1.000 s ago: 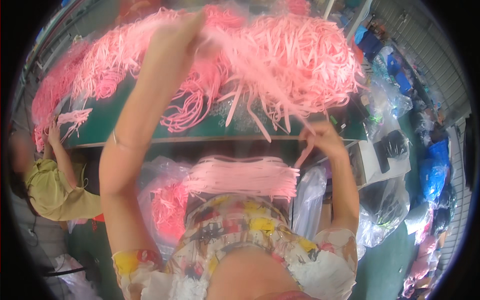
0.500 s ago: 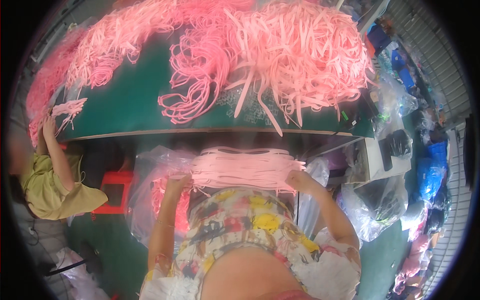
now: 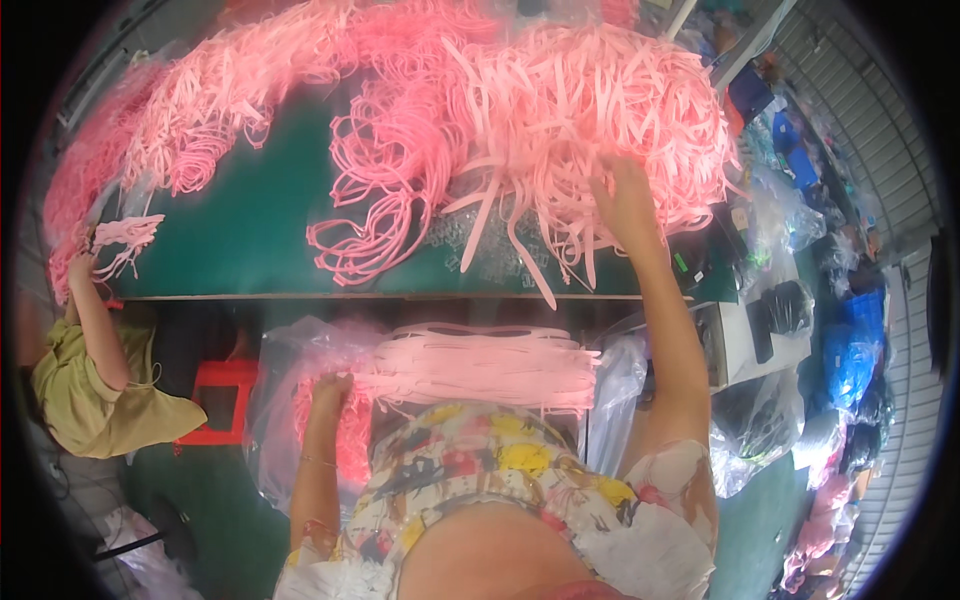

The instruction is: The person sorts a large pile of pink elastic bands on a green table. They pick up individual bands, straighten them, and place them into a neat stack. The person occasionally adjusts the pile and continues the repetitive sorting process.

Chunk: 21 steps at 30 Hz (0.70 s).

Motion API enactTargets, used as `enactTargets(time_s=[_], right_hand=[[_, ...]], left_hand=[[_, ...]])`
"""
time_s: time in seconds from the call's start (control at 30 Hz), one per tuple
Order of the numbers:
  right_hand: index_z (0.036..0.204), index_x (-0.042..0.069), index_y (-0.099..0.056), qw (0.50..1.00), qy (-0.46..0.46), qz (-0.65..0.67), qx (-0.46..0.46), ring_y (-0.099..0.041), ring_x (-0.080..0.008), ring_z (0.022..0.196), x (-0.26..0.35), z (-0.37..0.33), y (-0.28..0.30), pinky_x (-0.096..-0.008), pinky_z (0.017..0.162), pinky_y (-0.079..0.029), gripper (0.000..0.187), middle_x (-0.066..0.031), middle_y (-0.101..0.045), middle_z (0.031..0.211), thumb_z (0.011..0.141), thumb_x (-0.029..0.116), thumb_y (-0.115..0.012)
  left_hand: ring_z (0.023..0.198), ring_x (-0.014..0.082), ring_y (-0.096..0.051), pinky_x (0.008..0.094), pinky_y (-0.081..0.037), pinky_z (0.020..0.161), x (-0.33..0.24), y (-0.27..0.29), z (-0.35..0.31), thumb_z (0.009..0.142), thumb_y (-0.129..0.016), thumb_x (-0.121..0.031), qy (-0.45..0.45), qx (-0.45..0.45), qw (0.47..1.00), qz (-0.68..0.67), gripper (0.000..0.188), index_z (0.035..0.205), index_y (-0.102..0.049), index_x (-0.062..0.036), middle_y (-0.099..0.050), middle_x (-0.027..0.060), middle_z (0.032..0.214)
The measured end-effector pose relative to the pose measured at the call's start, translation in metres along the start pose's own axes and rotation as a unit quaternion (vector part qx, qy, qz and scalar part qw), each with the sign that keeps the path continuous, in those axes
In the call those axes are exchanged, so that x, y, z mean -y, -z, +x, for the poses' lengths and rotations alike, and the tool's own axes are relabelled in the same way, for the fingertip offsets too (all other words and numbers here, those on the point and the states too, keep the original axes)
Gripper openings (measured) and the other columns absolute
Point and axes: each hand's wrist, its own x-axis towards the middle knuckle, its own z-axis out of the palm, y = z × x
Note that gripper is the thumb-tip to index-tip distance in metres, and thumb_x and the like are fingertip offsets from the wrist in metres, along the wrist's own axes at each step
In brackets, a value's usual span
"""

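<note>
A big heap of loose pink straps (image 3: 560, 110) covers the far half of the green table (image 3: 250, 230). My right hand (image 3: 622, 195) reaches up onto the right side of that heap, fingers spread over the straps. On my lap lies a flat, aligned stack of pink straps (image 3: 480, 360). My left hand (image 3: 328, 392) rests at the left end of this stack, fingers curled against it, beside a clear plastic bag (image 3: 285, 390) with more pink straps inside.
Another person in a yellow-green top (image 3: 80, 385) works at the table's left end, hands on a small bundle of pink straps (image 3: 125, 235). A red stool (image 3: 215, 400) stands under the table. Plastic bags (image 3: 760, 430) and blue bundles (image 3: 850, 350) crowd the floor at right.
My right hand left the lap stack and rose to the heap on the table. My left hand, raised high a second ago, has come down to the stack's left end.
</note>
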Motion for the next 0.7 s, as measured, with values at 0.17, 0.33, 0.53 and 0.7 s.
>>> enactTargets(time_s=[0.17,0.33,0.53,0.7], right_hand=[[0.102,0.001,-0.057,0.980,-0.150,-0.032,0.124,-0.059,-0.0323,0.086,-0.035,0.032,-0.039,-0.0407,0.078,-0.046,0.024,-0.0137,-0.062,0.088,0.081,0.014,-0.057],[0.106,0.001,-0.053,0.958,-0.198,0.204,0.045,-0.060,-0.0200,0.078,-0.046,0.039,-0.013,-0.0317,0.071,-0.048,0.024,-0.0124,-0.063,0.086,0.088,0.016,-0.047],[0.106,0.003,-0.054,0.866,-0.230,0.442,0.030,-0.054,-0.0075,0.071,-0.034,0.058,0.035,-0.0240,0.067,-0.047,0.019,-0.0019,-0.058,0.080,0.091,0.014,-0.048],[0.110,0.002,-0.058,0.826,-0.234,0.513,0.005,-0.054,-0.0086,0.069,-0.007,0.076,0.072,-0.0235,0.066,-0.047,0.023,-0.0015,-0.057,0.080,0.091,0.012,-0.049]], left_hand=[[0.067,0.0128,-0.056,0.0243,-0.045,0.058,0.024,0.016,0.012,0.077,-0.064,-0.013,-0.244,-0.070,0.936,0.246,0.015,0.087,-0.060,-0.0030,-0.061,0.0053,0.080],[0.074,0.0161,-0.058,0.0264,-0.046,0.063,-0.083,-0.069,-0.039,0.078,-0.061,-0.007,-0.290,0.029,0.921,0.258,0.018,0.094,-0.061,-0.0003,-0.061,0.0090,0.087],[0.091,0.0147,-0.056,0.0269,-0.044,0.078,-0.224,-0.219,-0.070,0.081,-0.061,-0.012,-0.518,0.256,0.780,0.242,0.023,0.101,-0.059,0.0003,-0.060,0.0083,0.095],[0.106,0.0218,-0.051,0.0327,-0.040,0.090,-0.282,-0.344,-0.037,0.079,-0.065,-0.018,-0.525,0.330,0.776,0.112,0.049,0.121,-0.047,0.0001,-0.054,0.0126,0.114]])
